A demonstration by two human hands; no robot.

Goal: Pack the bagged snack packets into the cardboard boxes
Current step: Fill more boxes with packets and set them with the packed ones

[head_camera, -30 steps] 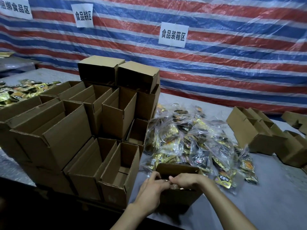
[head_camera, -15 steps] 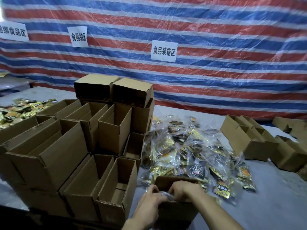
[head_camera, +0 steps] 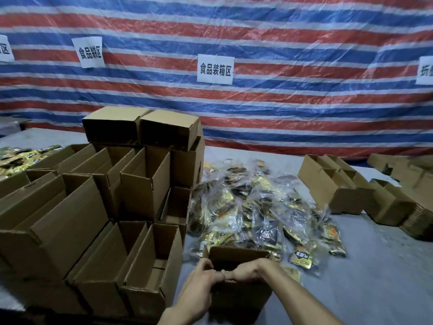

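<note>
- A tarpaulin (head_camera: 281,31) with red, blue and white stripes hangs behind and fills the upper half of the view.
- A grey table (head_camera: 375,277) carries everything below it.
- A stack of open cardboard boxes (head_camera: 70,219) takes the left side, with two closed ones on top at the back.
- The pile of bagged snack packets (head_camera: 246,207) lies in the middle of the table, just right of the stack (clear bags with gold and dark packets inside).
- A row of low cardboard boxes (head_camera: 339,193) stands at the right, apart from the pile.
- A small cardboard box (head_camera: 239,299) stands open at the near edge, touching the front of the pile; its inside is too dark to see.
- The left hand (head_camera: 199,285) curls its fingers over the near rim of this box.
- The right hand (head_camera: 246,272) grips the same rim, and its knuckles meet those of the left hand.
- Loose packets (head_camera: 21,158) lie far left.
- A white paper sign (head_camera: 215,69) is fixed on the tarpaulin.
</note>
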